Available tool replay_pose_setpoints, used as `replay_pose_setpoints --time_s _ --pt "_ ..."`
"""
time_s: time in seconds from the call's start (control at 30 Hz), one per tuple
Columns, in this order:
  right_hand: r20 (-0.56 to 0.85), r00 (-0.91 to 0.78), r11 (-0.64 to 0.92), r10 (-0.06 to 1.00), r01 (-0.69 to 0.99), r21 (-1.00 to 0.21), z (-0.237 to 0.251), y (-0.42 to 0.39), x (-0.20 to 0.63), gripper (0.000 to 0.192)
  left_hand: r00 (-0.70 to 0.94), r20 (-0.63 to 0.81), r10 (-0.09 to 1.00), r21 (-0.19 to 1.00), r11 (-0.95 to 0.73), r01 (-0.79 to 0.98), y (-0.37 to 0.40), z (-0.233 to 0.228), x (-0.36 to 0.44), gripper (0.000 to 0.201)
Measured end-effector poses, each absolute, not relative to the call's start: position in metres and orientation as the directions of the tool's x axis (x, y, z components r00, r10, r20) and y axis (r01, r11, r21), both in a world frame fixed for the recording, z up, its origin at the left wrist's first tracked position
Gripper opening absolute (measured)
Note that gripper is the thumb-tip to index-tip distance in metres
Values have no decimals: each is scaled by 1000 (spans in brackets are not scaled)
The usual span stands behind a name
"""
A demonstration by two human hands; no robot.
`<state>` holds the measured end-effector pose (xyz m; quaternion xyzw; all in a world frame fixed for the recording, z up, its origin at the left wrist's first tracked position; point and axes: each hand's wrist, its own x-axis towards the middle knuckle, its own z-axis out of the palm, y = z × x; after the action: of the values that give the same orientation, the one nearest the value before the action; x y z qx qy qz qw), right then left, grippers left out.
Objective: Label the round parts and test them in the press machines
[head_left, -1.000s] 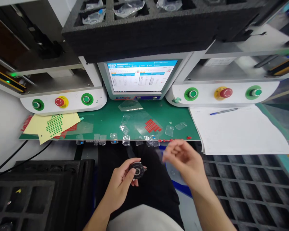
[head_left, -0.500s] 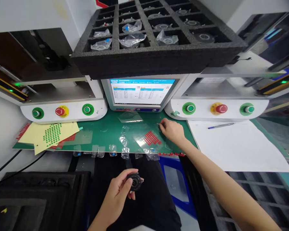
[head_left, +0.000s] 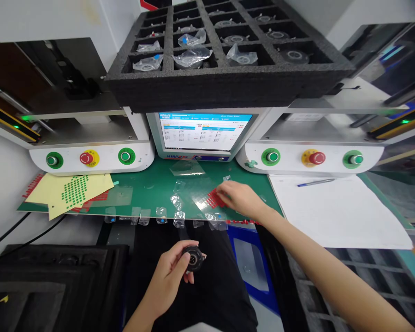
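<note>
My left hand [head_left: 169, 272] holds a round black disc-shaped part [head_left: 194, 259] above my lap, thumb on its face and fingers around its edge. Small metallic contacts show at the disc's centre. Over the green mat, my right hand [head_left: 240, 198] has its fingers bent together at a sheet of red stickers [head_left: 214, 199]. Its fingertips cover the sheet's right part, and anything between them is hidden. A small piece of clear plastic [head_left: 226, 178] lies just beyond this hand.
A black foam tray [head_left: 228, 87] with discs, some in clear bags, sits above the monitor [head_left: 204, 133]. Button panels [head_left: 90, 159] flank the screen. Yellow sheets with green dots [head_left: 74, 191] lie left; paper [head_left: 332, 212] and a pen [head_left: 316, 182] lie right. Clear plastic pieces [head_left: 179, 220] hang along the mat's edge.
My right hand has come nearer and slightly left, from the small clear plastic piece to the red stickers. The plastic piece stays on the mat. My left hand keeps its hold on the disc.
</note>
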<state>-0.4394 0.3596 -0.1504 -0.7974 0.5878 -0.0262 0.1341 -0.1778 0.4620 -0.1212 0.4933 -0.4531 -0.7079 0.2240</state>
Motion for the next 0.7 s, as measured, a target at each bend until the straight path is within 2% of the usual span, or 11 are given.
replay_pose_setpoints --time_s 0.1,0.33,0.7 --pt "-154 410 -356 -899 -889 -290 -154 359 -429 20 -430 -489 -759 864 -490 -119 462 -121 -181 51" --pt "-157 431 -374 -889 -879 -296 -164 343 -425 20 -389 -500 -773 858 -503 -104 461 -124 -174 53" --pt "-211 448 -400 -869 -886 -235 -156 344 -421 19 -389 -499 -774 859 -502 -103 459 -132 -175 50"
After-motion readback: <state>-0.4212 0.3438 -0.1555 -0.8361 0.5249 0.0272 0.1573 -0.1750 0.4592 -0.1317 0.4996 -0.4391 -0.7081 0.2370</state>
